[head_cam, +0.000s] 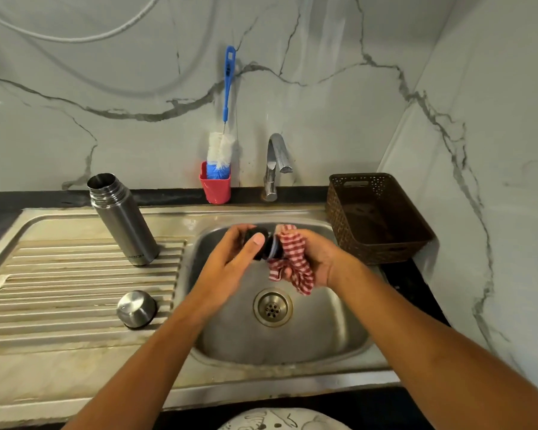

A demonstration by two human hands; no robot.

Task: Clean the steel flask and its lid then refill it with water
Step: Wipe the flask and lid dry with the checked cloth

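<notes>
The steel flask (pixel 121 217) stands open and upright on the drainboard at the left of the sink. Its steel cap (pixel 136 308) sits upside down nearer the front of the drainboard. Over the basin, my left hand (pixel 230 262) grips the black inner stopper (pixel 261 243), thumb on its top. My right hand (pixel 314 259) holds a red-and-white checked cloth (pixel 294 259) against the stopper's right end. The cloth hangs down below my fingers and hides part of the stopper.
The steel sink (pixel 339 311) has a round drain (pixel 272 307) below my hands. The tap (pixel 275 164) stands behind the basin, no water running. A red cup (pixel 215 189) holds a blue bottle brush (pixel 225 119). A brown perforated basket (pixel 379 218) sits at the right.
</notes>
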